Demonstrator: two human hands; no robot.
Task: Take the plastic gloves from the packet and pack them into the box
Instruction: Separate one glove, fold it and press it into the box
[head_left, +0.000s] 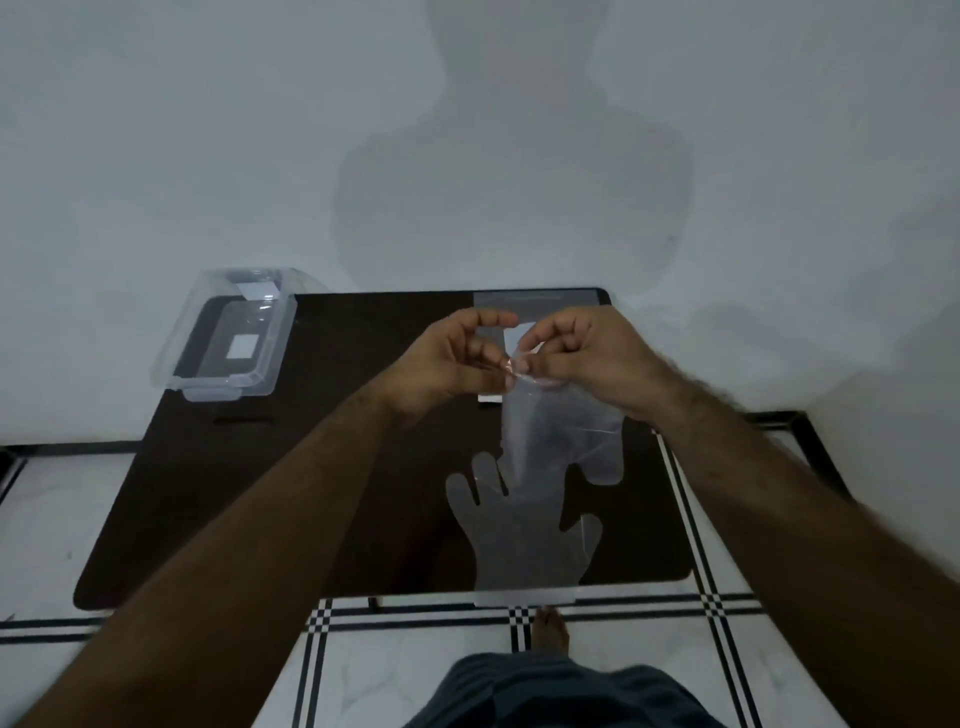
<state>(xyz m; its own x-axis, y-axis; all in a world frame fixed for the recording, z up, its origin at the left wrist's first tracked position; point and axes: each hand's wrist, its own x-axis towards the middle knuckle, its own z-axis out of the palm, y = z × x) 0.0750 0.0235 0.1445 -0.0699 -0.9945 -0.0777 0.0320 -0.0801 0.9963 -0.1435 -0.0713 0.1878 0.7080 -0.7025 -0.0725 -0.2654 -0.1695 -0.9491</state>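
Your dark table (291, 493) carries a clear lidded box (228, 353) at its far left corner, overhanging the edge. A flat plastic glove (519, 540) lies at the near edge, cuff overhanging. A clear packet (540, 306) lies at the far edge.

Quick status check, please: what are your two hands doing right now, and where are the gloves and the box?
Both hands, left hand and right hand, pinching one hanging glove. Second glove flat on table. Box open, far left corner. Nothing blocking.
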